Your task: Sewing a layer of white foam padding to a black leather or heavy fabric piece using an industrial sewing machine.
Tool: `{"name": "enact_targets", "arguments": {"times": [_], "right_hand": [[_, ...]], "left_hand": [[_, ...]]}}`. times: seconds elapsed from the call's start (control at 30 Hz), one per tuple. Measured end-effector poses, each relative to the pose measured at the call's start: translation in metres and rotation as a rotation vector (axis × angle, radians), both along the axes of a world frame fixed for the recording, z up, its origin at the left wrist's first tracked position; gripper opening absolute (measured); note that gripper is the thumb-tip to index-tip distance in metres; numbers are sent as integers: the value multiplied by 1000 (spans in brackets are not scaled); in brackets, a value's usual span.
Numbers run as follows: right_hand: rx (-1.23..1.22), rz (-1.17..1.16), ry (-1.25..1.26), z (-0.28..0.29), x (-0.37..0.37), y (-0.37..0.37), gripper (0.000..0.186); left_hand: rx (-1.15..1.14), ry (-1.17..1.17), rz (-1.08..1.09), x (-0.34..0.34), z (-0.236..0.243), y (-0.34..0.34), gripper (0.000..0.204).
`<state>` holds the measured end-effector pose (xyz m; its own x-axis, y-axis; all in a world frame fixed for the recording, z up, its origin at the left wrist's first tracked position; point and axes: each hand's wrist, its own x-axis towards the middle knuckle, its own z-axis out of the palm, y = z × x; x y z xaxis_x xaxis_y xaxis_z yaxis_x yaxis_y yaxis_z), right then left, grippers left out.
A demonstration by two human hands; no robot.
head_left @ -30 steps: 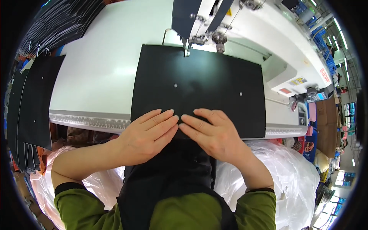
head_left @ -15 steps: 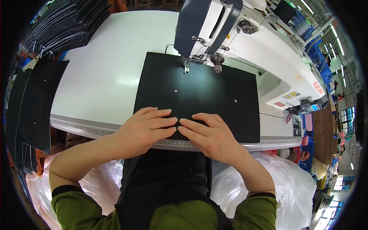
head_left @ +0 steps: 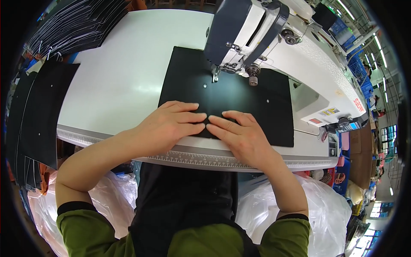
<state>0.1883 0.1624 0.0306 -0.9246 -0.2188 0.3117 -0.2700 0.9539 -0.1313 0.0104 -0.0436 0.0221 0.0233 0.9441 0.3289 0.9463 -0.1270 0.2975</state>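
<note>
A flat black rectangular panel [head_left: 250, 100] with two small pale dots lies on the white sewing machine table. The presser foot [head_left: 215, 77] of the sewing machine [head_left: 319, 70] sits over its far part; whether it presses down, I cannot tell. On the panel's near left part rests my left hand [head_left: 173, 124], fingers stretched out flat. My right hand [head_left: 242, 132] lies flat beside it, fingertips almost meeting the left ones near the panel's front edge. Neither hand grasps anything.
Black panels [head_left: 49, 107] hang at the table's left edge, and a tall stack of black sheets [head_left: 77, 25] stands at the far left. A ruler strip [head_left: 205, 158] runs along the front edge. Clear plastic bags [head_left: 299, 210] bulge below the table; a small control screen [head_left: 353, 125] is at right.
Both hands have slid forward, away from me, carrying the black panel farther under the machine head. My view has also shifted slightly.
</note>
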Motion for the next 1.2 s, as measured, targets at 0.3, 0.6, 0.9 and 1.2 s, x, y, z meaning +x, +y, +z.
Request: {"name": "enact_targets", "arguments": {"times": [0.3, 0.6, 0.9, 1.2], "right_hand": [[25, -4, 2, -2, -15, 14, 38], [-149, 40, -63, 1, -25, 39, 25], [-133, 48, -85, 13, -43, 50, 24], [-157, 26, -46, 3, -56, 62, 26]], "left_hand": [[7, 55, 23, -16, -5, 14, 32], [22, 104, 24, -35, -6, 28, 34], [20, 54, 28, -53, -9, 45, 32], [39, 54, 38, -71, -10, 60, 26]]}}
